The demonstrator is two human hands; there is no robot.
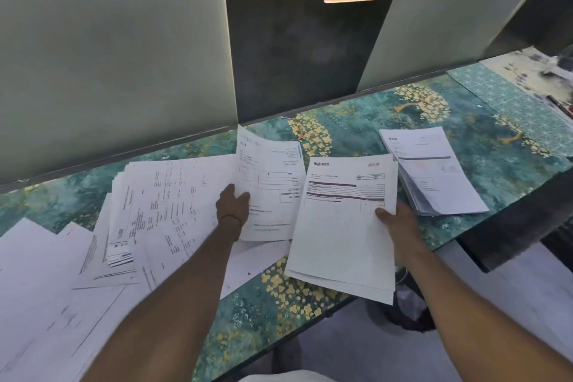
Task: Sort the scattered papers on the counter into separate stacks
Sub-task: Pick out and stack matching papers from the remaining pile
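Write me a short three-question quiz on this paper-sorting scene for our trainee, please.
1. True or false: the right hand holds the Rakuten-topped bundle.
2. Where does the neat stack lie? A) on the counter, right of that bundle B) on the floor C) leaning on the wall panel
3. Fill in: the curled sheet is gripped by the ____ hand.
Key: 1 true; 2 A; 3 left, the left hand.

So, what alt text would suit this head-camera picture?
A person's left hand holds one printed sheet while the right hand grips a thin sheaf of forms above a green patterned counter; scattered papers lie left, a neat stack right.
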